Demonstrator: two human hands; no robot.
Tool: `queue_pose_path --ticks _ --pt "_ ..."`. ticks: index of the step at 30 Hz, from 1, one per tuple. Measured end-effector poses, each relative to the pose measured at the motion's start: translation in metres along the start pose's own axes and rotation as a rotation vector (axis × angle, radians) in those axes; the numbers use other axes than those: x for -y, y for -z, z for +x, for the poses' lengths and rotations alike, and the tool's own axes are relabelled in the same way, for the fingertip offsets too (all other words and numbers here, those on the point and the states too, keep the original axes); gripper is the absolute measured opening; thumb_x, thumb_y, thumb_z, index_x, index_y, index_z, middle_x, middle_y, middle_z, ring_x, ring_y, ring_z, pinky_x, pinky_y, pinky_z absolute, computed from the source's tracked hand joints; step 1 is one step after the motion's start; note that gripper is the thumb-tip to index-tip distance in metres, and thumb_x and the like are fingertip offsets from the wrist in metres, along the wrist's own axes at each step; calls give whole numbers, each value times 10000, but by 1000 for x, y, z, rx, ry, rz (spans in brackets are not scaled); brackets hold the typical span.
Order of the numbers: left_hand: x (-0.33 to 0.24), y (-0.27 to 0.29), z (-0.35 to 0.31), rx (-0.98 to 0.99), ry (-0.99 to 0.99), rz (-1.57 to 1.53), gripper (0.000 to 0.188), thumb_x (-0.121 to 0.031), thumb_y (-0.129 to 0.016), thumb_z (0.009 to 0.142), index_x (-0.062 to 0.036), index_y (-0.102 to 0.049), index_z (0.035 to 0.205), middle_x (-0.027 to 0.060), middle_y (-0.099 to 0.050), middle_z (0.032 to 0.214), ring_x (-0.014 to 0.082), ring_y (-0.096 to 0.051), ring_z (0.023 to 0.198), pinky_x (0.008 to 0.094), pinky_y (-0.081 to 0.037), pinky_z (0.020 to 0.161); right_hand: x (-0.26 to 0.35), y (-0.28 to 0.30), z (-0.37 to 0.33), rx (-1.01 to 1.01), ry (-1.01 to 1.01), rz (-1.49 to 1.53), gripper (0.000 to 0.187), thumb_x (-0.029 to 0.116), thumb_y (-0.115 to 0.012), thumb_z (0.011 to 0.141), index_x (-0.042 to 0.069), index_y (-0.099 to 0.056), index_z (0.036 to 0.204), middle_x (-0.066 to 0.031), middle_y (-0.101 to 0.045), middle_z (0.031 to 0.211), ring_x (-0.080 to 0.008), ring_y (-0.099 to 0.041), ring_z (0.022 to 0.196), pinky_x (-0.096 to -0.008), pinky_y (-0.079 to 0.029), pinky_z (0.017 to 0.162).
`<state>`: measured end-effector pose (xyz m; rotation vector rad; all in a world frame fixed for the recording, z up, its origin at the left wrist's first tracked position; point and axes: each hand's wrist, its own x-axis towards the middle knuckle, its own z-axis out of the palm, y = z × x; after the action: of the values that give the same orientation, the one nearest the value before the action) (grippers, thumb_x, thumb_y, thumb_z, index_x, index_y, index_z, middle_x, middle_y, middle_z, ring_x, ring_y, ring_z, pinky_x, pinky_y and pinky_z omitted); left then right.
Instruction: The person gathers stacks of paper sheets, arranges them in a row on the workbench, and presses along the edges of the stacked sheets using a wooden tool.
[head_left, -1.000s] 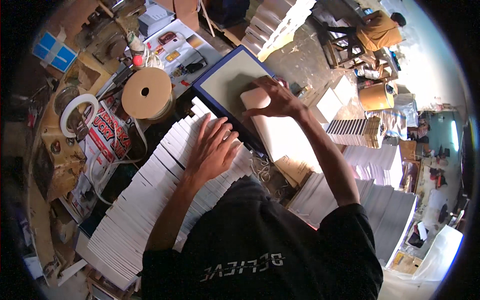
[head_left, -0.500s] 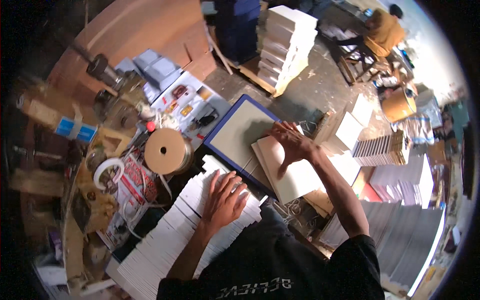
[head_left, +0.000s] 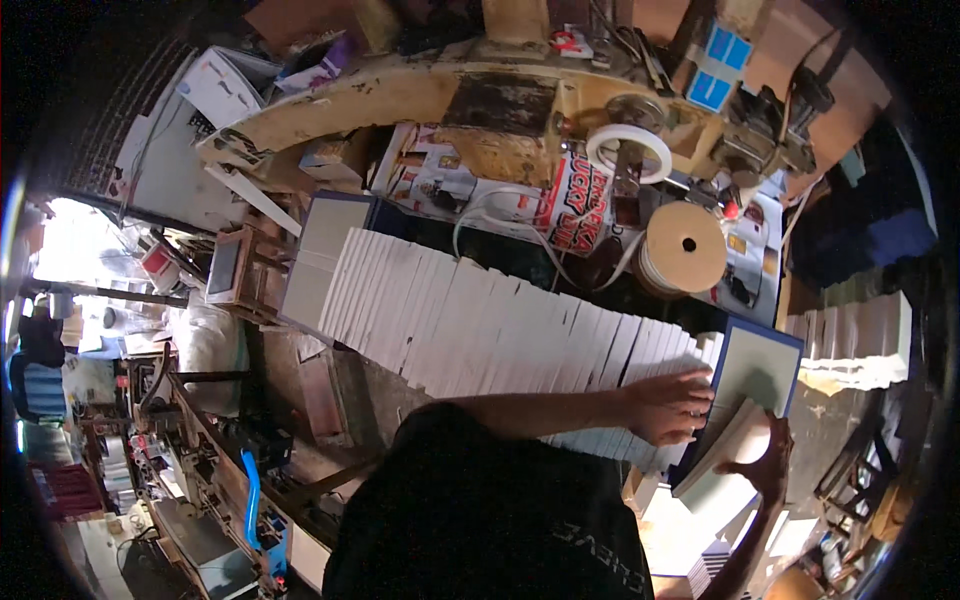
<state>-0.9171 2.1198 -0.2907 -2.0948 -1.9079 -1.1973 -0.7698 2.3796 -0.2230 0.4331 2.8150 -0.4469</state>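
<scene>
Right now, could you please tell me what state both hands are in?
Left hand: open, resting on the booklets.
Right hand: holding a paper stack.

You wear a matte black cloth shirt (head_left: 480, 500) with soft dark folds; angular pale grey block lettering (head_left: 603, 556) is printed across it; its black left sleeve (head_left: 428, 422) gives way to your slim bare left forearm (head_left: 545, 412); your left hand (head_left: 668, 408), right hand (head_left: 768, 458) and right forearm (head_left: 750, 542) are bare too.

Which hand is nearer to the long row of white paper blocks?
Left. The left hand rests on the row near its right end; the right hand is beyond that end, at the cream stack.
</scene>
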Motion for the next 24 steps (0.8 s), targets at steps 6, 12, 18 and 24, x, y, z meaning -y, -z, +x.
queue_pose_path --ticks 6,12,18,24 --pt "-3 -5 1 10 32 30 306 -349 -590 901 -51 -648 932 141 -577 983 311 -508 1162 570 -231 1179 -19 -10 0 -52 35 -28 1354 480 -968 277 46 -371 1411 -173 -469 1340 -387 -433 1276 -521 -338 1079" --pt "-3 -12 14 -6 -14 -114 244 -292 -620 859 -57 -653 918 148 -599 992 318 -527 1139 567 -276 1147 -11 7 -15 30 -110 79 1321 476 -964 318 38 -370 1414 -171 -435 1407 -373 -382 1339 -525 -320 1091" --pt "6 11 6 112 78 -40 236 -237 -641 870 -46 -693 998 131 -629 1139 287 -513 1229 530 -305 1113 37 -25 -37 -410 -194 127 1346 493 -945 482 19 -223 1514 -232 -254 1549 -402 -200 1454 -543 -249 1141" --pt "-4 23 34 304 78 -58 242 -195 -671 856 -75 -642 1064 103 -595 1200 289 -476 1283 557 -221 1151 64 -67 -63 -756 -660 247 1477 657 -888 416 -35 -165 1501 -335 -292 1435 -463 -289 1362 -658 -193 1078"
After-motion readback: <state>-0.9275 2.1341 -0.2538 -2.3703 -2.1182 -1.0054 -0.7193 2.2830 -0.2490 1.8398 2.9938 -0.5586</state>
